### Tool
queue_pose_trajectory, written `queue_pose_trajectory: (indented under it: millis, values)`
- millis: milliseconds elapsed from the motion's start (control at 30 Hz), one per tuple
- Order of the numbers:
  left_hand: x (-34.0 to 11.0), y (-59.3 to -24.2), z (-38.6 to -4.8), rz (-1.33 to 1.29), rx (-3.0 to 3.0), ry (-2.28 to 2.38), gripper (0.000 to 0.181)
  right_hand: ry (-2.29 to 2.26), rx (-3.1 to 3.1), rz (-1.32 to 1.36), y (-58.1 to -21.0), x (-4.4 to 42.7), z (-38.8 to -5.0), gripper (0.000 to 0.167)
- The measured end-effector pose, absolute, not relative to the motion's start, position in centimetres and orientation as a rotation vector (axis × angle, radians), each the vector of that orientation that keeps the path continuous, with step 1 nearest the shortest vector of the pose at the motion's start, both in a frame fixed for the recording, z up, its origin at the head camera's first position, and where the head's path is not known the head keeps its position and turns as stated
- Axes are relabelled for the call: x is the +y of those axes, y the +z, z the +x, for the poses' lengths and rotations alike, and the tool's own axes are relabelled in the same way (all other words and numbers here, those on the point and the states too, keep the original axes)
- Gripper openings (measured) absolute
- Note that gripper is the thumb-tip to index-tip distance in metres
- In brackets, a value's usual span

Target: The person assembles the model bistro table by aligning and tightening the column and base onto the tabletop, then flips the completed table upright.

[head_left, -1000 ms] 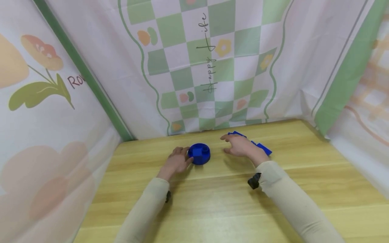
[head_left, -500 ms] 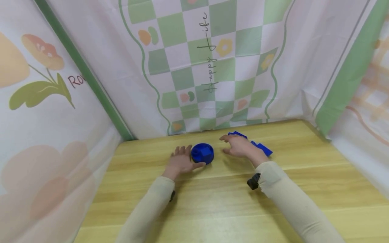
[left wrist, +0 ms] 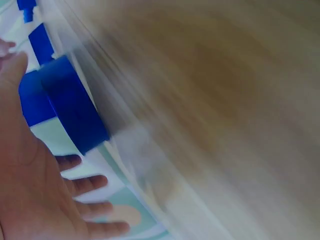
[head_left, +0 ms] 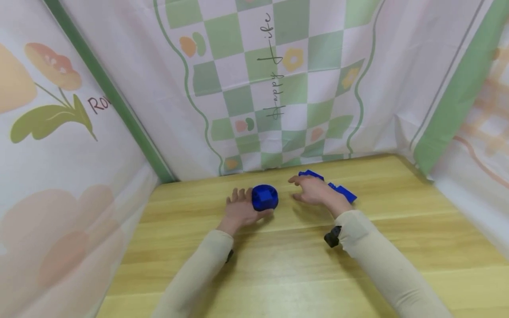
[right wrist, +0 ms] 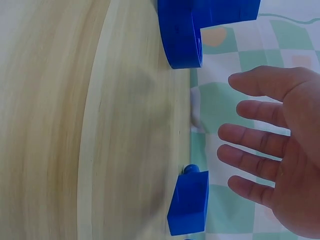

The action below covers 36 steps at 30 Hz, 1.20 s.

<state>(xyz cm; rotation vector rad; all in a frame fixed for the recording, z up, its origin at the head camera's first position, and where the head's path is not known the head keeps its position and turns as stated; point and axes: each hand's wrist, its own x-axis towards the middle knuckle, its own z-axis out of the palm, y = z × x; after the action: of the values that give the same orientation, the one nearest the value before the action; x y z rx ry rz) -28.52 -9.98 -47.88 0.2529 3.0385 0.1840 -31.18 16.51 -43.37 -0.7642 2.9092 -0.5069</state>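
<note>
A blue round ring-like piece (head_left: 265, 198) with a block rising from its middle is on the wooden table (head_left: 262, 265). Beside its left side lies my left hand (head_left: 240, 213), thumb along the near edge. In the left wrist view those fingers are straight and spread next to the ring (left wrist: 75, 107); whether they touch it, I cannot tell. Over the table to the right, my right hand (head_left: 316, 192) holds nothing, its fingers extended in the right wrist view. Two blue blocks, one farther (head_left: 312, 174) and one nearer (head_left: 346, 194), lie around it, the farther partly hidden.
A printed cloth (head_left: 294, 88) hangs behind the table's back edge. More cloth hangs at the left (head_left: 59, 168) and right (head_left: 473, 176). Each wrist carries a dark device, plainest at the right wrist camera (head_left: 332, 237).
The round piece has turned, its raised block facing another way, and shifted slightly right. My left hand moved right and spread its fingers. The right hand stayed about where it was.
</note>
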Motion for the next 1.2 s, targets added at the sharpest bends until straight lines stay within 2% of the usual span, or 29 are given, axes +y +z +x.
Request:
queue_pose_trajectory:
  millis: [133,300,400,600,733,1200]
  values:
    - [-8.9,-47.9,-28.6,0.172,3.054,0.094,0.122,-0.530,2.901,-0.768,-43.3,16.4,-31.1,0.053]
    - [-8.3,-48.0,-28.6,0.103,3.030,0.047,0.114,-0.527,2.904,-0.768,-43.2,16.4,-31.0,0.054]
    - [-8.4,-48.0,-28.6,0.108,3.016,0.051,0.110,-0.519,2.911,-0.756,-43.0,16.6,-30.9,0.054]
    - [-8.9,-48.0,-28.7,0.083,3.016,0.091,0.114,-0.507,2.921,-0.767,-42.7,16.9,-30.7,0.054]
    - [-9.3,-48.0,-28.7,0.112,3.009,0.123,0.108,-0.490,2.938,-0.751,-43.0,17.2,-31.1,0.054]
    - [-10.4,-47.8,-28.6,0.114,3.003,0.242,0.103,-0.452,3.018,-0.688,-43.2,18.7,-31.7,0.055]
